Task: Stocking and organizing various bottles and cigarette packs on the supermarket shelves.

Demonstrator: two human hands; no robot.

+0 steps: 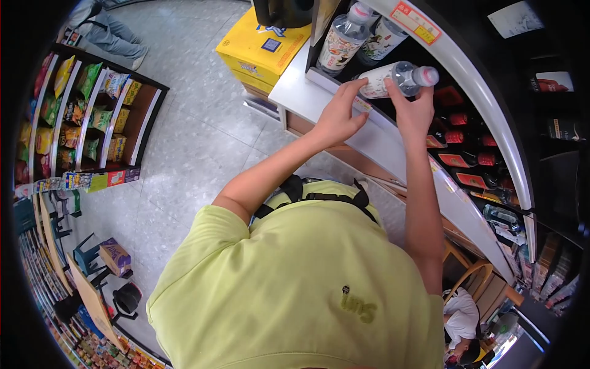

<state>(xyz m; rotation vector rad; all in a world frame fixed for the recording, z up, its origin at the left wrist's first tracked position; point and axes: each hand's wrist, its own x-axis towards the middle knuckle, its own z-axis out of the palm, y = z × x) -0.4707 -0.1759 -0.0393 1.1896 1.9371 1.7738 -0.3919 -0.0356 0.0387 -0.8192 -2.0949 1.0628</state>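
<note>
A clear bottle point(408, 79) with a white printed label and a pale pink-tinted cap lies tilted over the front of a dark shelf, cap to the right. My right hand point(413, 113) grips it, the thumb on the near side of the label and the fingers around by the neck. At the bottle's lower end, the fingertips of my left hand point(342, 113) touch the label, while its thumb stands apart over the shelf's edge. Two similar bottles, one in front point(343, 41) and one behind point(382, 40), stand upright just left of it.
Dark red-labelled bottles point(461, 136) fill the shelf to the right. A white ledge point(299, 87) runs below. A yellow carton point(258, 50) stands on the left. Farther off are a snack rack point(154, 108), a walking person point(108, 34) and a person in white point(461, 318).
</note>
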